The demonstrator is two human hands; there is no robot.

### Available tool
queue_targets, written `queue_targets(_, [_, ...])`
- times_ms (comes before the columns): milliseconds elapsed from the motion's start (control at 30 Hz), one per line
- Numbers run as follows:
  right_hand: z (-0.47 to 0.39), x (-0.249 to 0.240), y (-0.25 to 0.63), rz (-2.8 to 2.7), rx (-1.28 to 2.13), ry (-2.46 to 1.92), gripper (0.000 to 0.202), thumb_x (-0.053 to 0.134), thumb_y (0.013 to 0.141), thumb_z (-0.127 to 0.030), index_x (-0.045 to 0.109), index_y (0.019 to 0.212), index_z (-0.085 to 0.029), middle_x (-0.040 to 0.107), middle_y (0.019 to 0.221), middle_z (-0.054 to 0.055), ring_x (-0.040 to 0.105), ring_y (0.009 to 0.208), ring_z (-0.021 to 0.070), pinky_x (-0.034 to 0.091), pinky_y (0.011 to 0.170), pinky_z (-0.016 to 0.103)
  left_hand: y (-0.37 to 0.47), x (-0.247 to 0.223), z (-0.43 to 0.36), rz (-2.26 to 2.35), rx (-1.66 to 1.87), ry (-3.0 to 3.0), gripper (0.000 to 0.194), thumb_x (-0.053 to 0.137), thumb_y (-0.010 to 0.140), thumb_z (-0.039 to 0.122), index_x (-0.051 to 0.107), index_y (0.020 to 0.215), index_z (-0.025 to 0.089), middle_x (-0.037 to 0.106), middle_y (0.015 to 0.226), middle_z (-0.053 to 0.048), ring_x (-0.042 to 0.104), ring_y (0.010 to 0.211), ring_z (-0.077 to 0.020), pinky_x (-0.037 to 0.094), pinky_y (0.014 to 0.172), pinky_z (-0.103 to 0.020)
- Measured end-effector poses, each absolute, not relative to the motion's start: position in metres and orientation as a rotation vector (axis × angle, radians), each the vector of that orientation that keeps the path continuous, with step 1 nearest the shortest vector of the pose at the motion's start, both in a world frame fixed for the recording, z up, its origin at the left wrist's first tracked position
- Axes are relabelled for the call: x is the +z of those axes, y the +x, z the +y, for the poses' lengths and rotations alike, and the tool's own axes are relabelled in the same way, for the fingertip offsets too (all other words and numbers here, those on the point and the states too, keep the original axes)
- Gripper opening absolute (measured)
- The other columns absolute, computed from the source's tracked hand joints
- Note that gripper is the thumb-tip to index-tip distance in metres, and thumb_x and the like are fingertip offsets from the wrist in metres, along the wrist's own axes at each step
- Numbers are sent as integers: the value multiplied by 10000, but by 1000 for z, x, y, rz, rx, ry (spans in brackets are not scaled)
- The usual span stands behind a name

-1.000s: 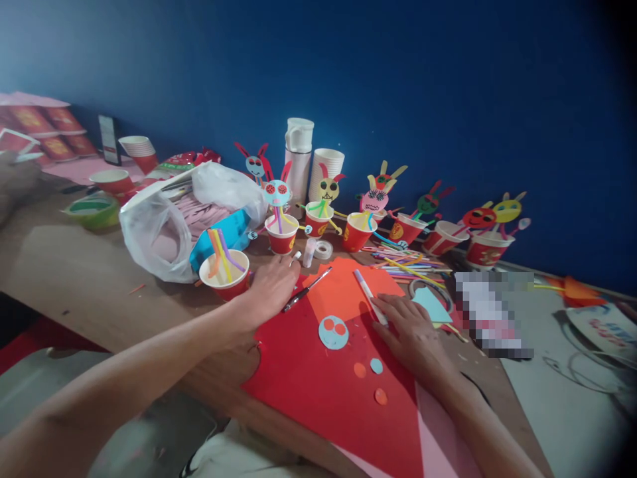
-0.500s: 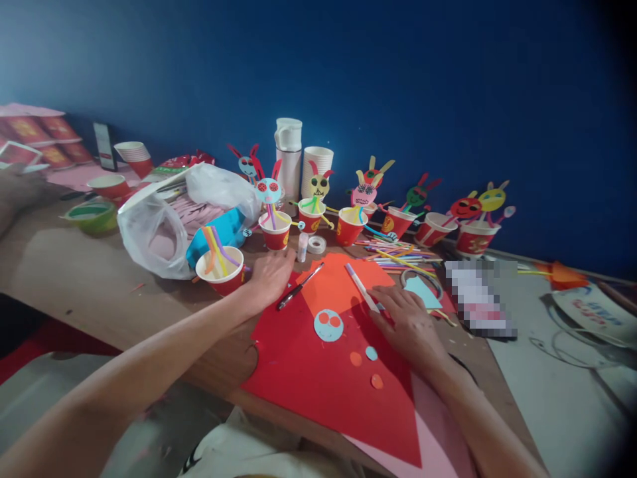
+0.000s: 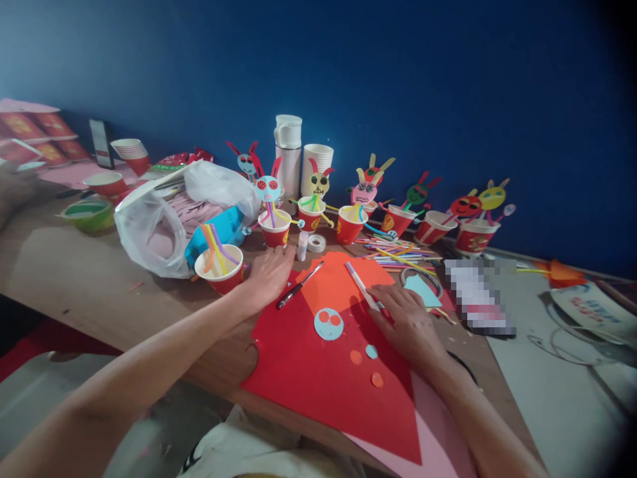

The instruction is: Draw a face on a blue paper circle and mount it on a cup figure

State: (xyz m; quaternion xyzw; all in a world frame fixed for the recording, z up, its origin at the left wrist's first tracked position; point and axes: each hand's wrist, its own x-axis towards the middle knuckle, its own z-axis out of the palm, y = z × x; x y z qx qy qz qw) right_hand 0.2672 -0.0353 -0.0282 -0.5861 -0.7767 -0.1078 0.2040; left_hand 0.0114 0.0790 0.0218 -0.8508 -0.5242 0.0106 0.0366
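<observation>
My left hand (image 3: 271,273) lies palm down on the table with its fingers stretched out, holding nothing. It is between a paper cup with bent straws (image 3: 219,267) and a black pen (image 3: 300,285). My right hand (image 3: 404,320) rests flat at the edge of the red paper (image 3: 328,392). Its fingertips are beside or touching a white marker with a purple end (image 3: 359,282), which lies on orange paper (image 3: 323,282). Between the hands lies a light blue paper disc (image 3: 328,332) with two orange circles and a drawn smile. Small orange (image 3: 377,380) and blue dots (image 3: 371,352) lie nearby.
Red paper cups with bunny faces on straws (image 3: 351,224) line the wall side. A glue stick (image 3: 303,246), a tape roll (image 3: 316,243), loose straws (image 3: 398,252), a plastic bag (image 3: 144,232) and a blurred phone (image 3: 478,299) surround the papers. Another person's hand (image 3: 12,189) shows far left.
Both my hands stay in place. At the far left, the other person's hand and the white item by it have shifted slightly.
</observation>
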Motion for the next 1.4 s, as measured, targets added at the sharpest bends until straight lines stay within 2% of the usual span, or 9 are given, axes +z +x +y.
queue_targets(333, [-41, -20, 262, -2095, -317, -1558, 213, 508, 867, -225, 602, 1058, -215, 655, 1089, 73, 589, 1012, 221, 306, 967, 433, -8, 58, 51, -1526, -307, -2785, 386, 376, 876, 159, 400, 1259, 194, 588, 1114, -96, 565, 1014, -221, 432, 881, -334])
queue_targets(467, [-41, -21, 258, -1996, -268, -1515, 176, 514, 866, -229, 601, 1017, -203, 675, 1005, 69, 605, 963, 208, 346, 921, 396, -9, 69, 42, -1491, -598, -2746, 437, 362, 873, 163, 351, 1308, 190, 539, 1212, -91, 541, 1060, -212, 414, 921, -334])
queue_targets(567, [-40, -21, 256, -1956, -224, -1520, 158, 520, 861, -227, 605, 992, -201, 679, 947, 59, 609, 919, 203, 380, 846, 362, -1, 67, 36, -1428, -778, -2887, 419, 382, 854, 164, 414, 1270, 191, 563, 1170, -74, 567, 985, -188, 439, 866, -297])
queue_targets(700, [-32, -11, 256, -2021, -213, -1561, 172, 513, 865, -260, 613, 994, -205, 676, 958, 60, 610, 913, 213, 389, 797, 355, 18, 47, 32, -1359, -858, -3408, 395, 424, 799, 137, 520, 1182, 157, 633, 966, -42, 585, 811, -153, 464, 735, -244])
queue_targets(800, [-15, 2, 254, -2102, -244, -1634, 219, 501, 872, -305, 612, 1035, -208, 673, 1001, 74, 604, 949, 232, 396, 812, 369, 31, 30, 32, -1328, -992, -3695, 391, 412, 790, 126, 537, 1161, 131, 632, 952, -49, 585, 803, -155, 467, 700, -246])
queue_targets(900, [14, 7, 249, -2106, -295, -1720, 280, 517, 858, -336, 596, 1093, -207, 665, 1051, 90, 595, 980, 264, 418, 790, 384, 34, 20, 32, -1304, -1226, -3756, 384, 399, 780, 108, 552, 1131, 136, 618, 1001, -56, 576, 853, -158, 464, 731, -260])
queue_targets(1000, [46, 0, 245, -2123, -309, -1735, 368, 546, 833, -323, 544, 1186, -216, 640, 1117, 109, 578, 1008, 279, 423, 782, 386, 27, 15, 31, -1260, -1247, -3673, 341, 440, 742, 97, 592, 1041, 153, 610, 972, -44, 562, 849, -157, 459, 741, -265])
queue_targets(1233, [81, -21, 243, -2189, -282, -1672, 163, 543, 832, -300, 640, 892, -184, 682, 941, 104, 611, 902, 249, 414, 722, 328, 12, 16, 27, -886, -1302, -3623, 299, 458, 784, 116, 586, 1052, 144, 594, 930, -67, 555, 819, -154, 465, 740, -262])
queue_targets(1400, [81, -4, 242, -2214, -260, -1588, 156, 507, 850, -265, 625, 890, -172, 695, 798, 70, 631, 727, 210, 412, 659, 301, 13, 20, 19, -588, -1219, -3683, 338, 406, 831, 104, 563, 1129, 131, 617, 925, -93, 567, 852, -162, 469, 781, -277])
